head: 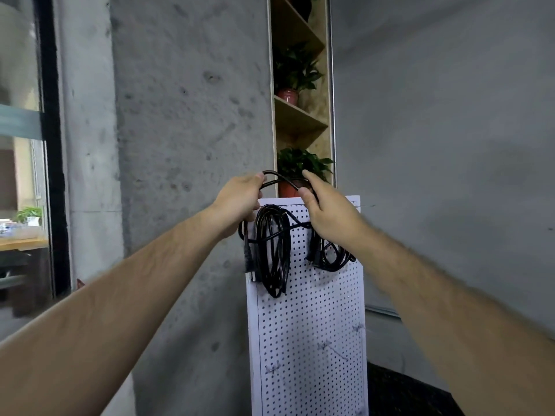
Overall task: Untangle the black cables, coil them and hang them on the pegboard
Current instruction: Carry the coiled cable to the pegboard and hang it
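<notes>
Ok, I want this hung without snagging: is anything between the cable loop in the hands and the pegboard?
Nothing visible. Left hand and right hand hold the cable loop just above the pegboard. Two coils already hang near its top, left coil and right coil, leaving bare board below.

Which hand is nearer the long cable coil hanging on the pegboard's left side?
Left. The left hand sits at the top of the long coil; the right hand is off to its right, above the smaller coil.
</notes>
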